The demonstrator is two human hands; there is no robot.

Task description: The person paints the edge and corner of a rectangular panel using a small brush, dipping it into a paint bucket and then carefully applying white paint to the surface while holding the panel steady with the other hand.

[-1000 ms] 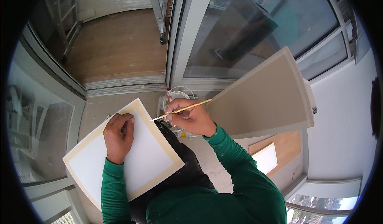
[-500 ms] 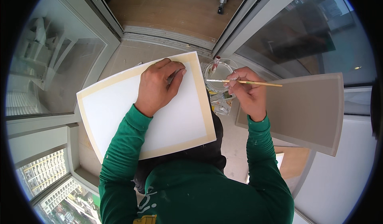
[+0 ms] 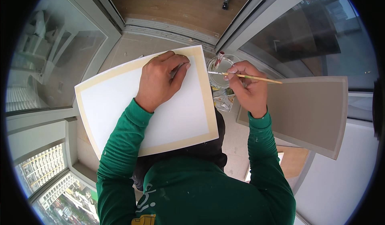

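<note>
A white board (image 3: 176, 113) with a cream tape border lies tilted across my lap. My left hand (image 3: 162, 78) rests on its upper part, fingers curled in and thumb close to them; whatever they may hold is hidden. My right hand (image 3: 250, 84) pinches a thin paintbrush (image 3: 262, 79) with a wooden handle. The brush's whitish tip is beside the board's right edge; I cannot tell whether they touch. Beyond the brush stands a round clear container (image 3: 220, 66) with a reddish-brown stained stick (image 3: 219, 59) leaning in it.
A large grey-brown panel (image 3: 304, 113) with a paler border leans at the right. Below it is a brown board (image 3: 294, 161). Clear plastic packaging (image 3: 224, 102) lies below the container. Glass doors (image 3: 56, 64) flank me, with a door track (image 3: 168, 36) ahead.
The brush has tilted slightly, its tip now higher beside the board's edge. The board's upper right corner has shifted a little up and right. My left hand keeps its curled pose.
</note>
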